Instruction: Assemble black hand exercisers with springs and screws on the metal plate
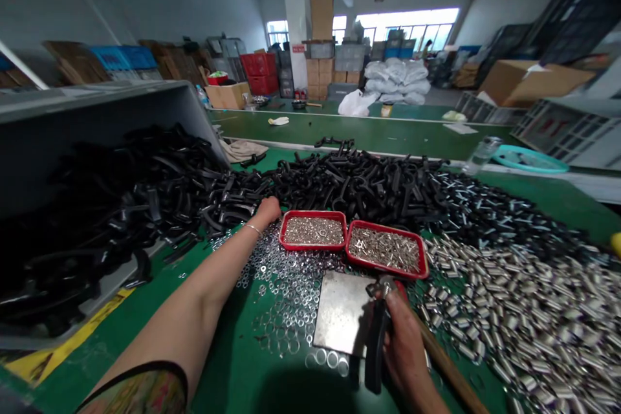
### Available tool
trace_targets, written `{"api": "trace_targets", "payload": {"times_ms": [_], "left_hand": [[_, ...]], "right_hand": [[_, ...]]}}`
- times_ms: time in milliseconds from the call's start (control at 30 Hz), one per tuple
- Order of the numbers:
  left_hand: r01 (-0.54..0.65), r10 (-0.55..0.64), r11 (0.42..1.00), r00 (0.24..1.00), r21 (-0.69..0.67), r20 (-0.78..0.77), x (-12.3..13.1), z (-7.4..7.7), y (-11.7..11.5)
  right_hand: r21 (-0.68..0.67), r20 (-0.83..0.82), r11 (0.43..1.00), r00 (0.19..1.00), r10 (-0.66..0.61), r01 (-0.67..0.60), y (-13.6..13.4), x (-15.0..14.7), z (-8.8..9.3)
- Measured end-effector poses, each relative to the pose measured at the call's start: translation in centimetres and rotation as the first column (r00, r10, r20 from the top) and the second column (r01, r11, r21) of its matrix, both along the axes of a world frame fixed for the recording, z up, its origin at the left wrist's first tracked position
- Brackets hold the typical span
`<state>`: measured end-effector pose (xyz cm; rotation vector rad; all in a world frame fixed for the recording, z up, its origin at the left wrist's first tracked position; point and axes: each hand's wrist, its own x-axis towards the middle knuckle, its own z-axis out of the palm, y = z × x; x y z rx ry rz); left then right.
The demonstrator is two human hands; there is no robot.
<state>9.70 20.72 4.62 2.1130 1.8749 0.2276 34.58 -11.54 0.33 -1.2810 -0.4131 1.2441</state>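
Observation:
My left hand (268, 210) reaches far forward to the near edge of a heap of black plastic handle-like parts (359, 184), just left of a red tray of tiny metal pieces (314, 212). Its fingers are curled, and whatever they grip is hidden. My right hand (406, 339) is closed around a black handle-like part (374, 349), with a metal piece at its upper end. This part hangs over the right edge of a square steel plate (339, 310). A wooden tool handle (451, 362) lies beside and partly under my right hand.
A second red tray (424, 265) holds small metal pins. Loose metal rings (286, 317) surround the plate's left side. Metal sleeves (533, 323) and black parts with silver pins (504, 220) cover the right. A grey bin (206, 116) of black parts lies on its side at left.

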Motion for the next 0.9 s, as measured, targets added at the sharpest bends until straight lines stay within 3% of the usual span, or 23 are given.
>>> {"api": "trace_targets", "payload": {"times_ms": [67, 167, 333, 433, 500, 567, 700, 767, 833, 900], "left_hand": [[-0.021, 0.038, 0.996, 0.981, -0.088, 0.192, -1.1, 1.4, -0.1], [-0.010, 0.090, 0.986, 0.872, -0.166, 0.482, -3.4, 2.9, -1.9], [-0.050, 0.200, 0.974, 0.641, -0.220, 0.741, -6.3, 2.4, -6.1], [-0.087, 0.268, 0.963, 0.404, -0.255, 0.874, -6.5, 2.3, -8.0], [-0.046, 0.256, 0.966, 0.227, -0.253, 0.939, -5.5, 2.8, -9.7], [0.056, 0.241, 0.966, 0.146, -0.251, 0.959, -3.2, 3.2, -12.5], [0.289, 0.339, 0.879, 0.181, -0.380, 0.923, 3.9, 1.7, -20.9], [0.407, 0.346, 0.801, 0.284, -0.439, 0.894, 7.3, 0.2, -24.7], [0.447, 0.303, 0.774, 0.361, -0.449, 0.882, 9.7, -1.1, -27.2], [0.450, 0.260, 0.780, 0.397, -0.434, 0.880, 10.8, -1.9, -28.2]], "right_hand": [[-0.004, -0.049, 1.000, 0.999, 0.011, -0.011, 0.0, 0.2, 0.0], [0.020, -0.099, 0.999, 0.994, 0.042, -0.040, -0.1, 0.3, -0.3], [0.076, -0.142, 0.993, 0.985, 0.101, -0.091, 0.5, -0.3, -0.7], [0.075, -0.073, 0.988, 0.987, 0.140, -0.134, 0.6, -0.5, -0.6], [0.072, 0.057, 0.983, 0.985, 0.162, -0.166, 0.4, -0.3, -0.6], [0.073, 0.221, 0.977, 0.958, 0.182, -0.203, 0.0, 0.1, -0.7], [0.035, 0.512, 0.964, 0.833, 0.208, -0.262, -0.8, 0.9, -0.3], [0.026, 0.644, 0.959, 0.738, 0.201, -0.284, -1.0, 1.4, 0.4], [0.020, 0.736, 0.953, 0.650, 0.190, -0.302, -1.2, 1.9, 1.2], [0.006, 0.785, 0.952, 0.591, 0.184, -0.305, -1.3, 2.3, 2.0]]}}
